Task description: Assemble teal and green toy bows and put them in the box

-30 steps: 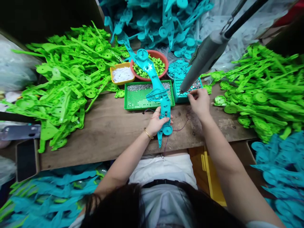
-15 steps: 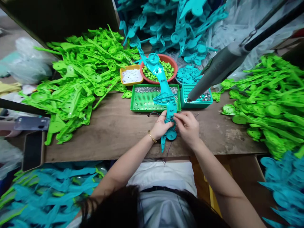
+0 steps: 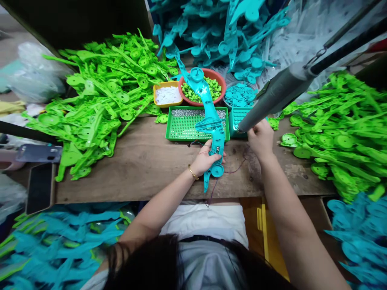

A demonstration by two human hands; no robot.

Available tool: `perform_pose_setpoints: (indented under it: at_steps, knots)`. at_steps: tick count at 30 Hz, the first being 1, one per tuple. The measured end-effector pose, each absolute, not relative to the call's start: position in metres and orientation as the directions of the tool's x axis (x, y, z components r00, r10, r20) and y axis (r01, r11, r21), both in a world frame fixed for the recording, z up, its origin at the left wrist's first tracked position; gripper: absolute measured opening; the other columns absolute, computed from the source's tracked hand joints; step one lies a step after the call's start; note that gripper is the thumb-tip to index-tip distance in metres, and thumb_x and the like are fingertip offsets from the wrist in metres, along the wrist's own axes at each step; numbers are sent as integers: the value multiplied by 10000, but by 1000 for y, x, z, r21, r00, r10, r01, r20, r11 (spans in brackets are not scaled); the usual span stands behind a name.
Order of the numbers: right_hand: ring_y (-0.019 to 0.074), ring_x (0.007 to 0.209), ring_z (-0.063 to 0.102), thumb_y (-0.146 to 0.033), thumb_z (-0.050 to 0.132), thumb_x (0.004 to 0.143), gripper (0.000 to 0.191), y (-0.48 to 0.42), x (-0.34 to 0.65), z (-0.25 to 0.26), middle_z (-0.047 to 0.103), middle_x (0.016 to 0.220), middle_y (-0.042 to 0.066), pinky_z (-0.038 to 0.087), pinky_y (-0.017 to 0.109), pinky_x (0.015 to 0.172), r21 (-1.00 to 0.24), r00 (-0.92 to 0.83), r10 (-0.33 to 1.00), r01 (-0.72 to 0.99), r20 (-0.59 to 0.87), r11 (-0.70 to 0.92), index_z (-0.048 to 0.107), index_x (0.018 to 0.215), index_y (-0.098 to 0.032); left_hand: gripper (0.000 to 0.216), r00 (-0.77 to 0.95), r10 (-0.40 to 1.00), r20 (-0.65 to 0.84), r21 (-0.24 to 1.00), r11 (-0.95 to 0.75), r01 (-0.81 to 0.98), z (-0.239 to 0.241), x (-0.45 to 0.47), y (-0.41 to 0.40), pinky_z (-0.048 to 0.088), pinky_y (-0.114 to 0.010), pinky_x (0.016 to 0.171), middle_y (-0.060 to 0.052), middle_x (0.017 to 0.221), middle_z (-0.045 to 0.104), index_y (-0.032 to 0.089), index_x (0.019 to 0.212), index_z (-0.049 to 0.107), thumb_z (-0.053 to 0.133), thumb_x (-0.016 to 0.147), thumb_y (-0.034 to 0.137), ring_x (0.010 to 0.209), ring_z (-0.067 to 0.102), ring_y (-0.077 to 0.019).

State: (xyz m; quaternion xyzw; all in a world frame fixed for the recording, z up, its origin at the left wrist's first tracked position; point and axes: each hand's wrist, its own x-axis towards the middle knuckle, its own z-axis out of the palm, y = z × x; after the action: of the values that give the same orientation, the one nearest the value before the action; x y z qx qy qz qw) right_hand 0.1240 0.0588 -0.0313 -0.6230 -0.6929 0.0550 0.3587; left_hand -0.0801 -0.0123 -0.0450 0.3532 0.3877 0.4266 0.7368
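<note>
The left hand (image 3: 208, 159) is closed around the lower end of a blue plastic part (image 3: 213, 125), thumb on top. The right hand (image 3: 261, 139) has its fingers bent close together at the teal box (image 3: 233, 131), beside the tip of a hanging screwdriver (image 3: 272, 94); whether it pinches anything is hard to tell. A thin wire (image 3: 234, 172) trails loose from the part, so it could snag or get trapped; a slack grip could let the long piece twist. The part is glossy, curved and ribbed, with round cups, slanting over the green tray (image 3: 184, 129) and red bowl (image 3: 223, 86) above the bench (image 3: 145, 161).
</note>
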Motion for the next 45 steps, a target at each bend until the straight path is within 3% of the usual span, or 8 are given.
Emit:
perform_pose_setpoints:
  at_steps: [7,13,18,25,32,36,41,45]
  knots:
    - [263,922,606,-270,517,820,154,69,121,-24,671,1026,123,470,373,754,-434,-40,953,884,301,174,642,888,-209,518,332,902,-277,844,394,-363,-43,-81,-11,525,-280,579,4,804,668,202,1006,428,739,599,277,612,653,-141]
    - [188,670,605,-371,567,850,187,14,110,-15,667,796,58,513,359,673,-678,240,859,719,452,156,635,888,-202,434,330,903,-277,849,391,-356,-47,-79,-12,522,-280,585,7,806,653,207,967,426,693,628,252,623,645,-141]
    - [189,870,648,-279,588,867,122,-24,68,-29,678,951,65,539,316,678,-587,-198,859,656,472,474,686,935,-250,383,208,968,-142,942,196,-271,-55,-79,-10,497,-262,722,10,843,627,185,1001,506,643,644,174,736,594,-123]
    - [195,888,637,-263,563,882,138,-16,64,-39,650,946,65,544,365,773,-524,-284,835,672,471,524,689,937,-265,346,181,980,-82,975,117,-188,-59,-79,-9,467,-269,776,3,856,596,179,1005,517,590,668,147,771,555,-136]
    - [135,639,570,-405,732,710,304,-11,61,-29,597,774,-10,500,283,560,-948,-47,998,312,44,57,584,912,-232,369,213,976,-51,975,95,-202,-46,-78,-15,489,-312,841,-15,926,618,189,1075,524,601,715,190,848,584,-167]
    - [141,748,617,-433,731,701,397,-14,51,-32,665,887,22,523,295,674,-986,-113,979,24,-168,-166,579,991,-209,415,182,983,13,998,-3,-56,-37,-80,-25,460,-392,969,-52,1063,603,206,1189,511,579,780,213,1011,567,-217]
    - [162,828,641,-422,694,768,307,-33,26,-2,672,929,20,537,316,740,-997,-210,976,-43,-60,-71,578,987,-241,631,115,985,129,973,-148,177,-7,-124,-46,275,-503,1153,-127,1317,480,207,1309,495,720,721,253,1313,386,-318]
    - [167,766,645,-367,641,819,219,-42,12,52,664,893,6,547,309,650,-992,-246,962,-51,121,112,568,1011,-293,649,16,980,196,974,-197,115,44,-186,-66,350,-466,1128,-83,1350,467,262,1238,577,825,638,258,1307,410,-314]
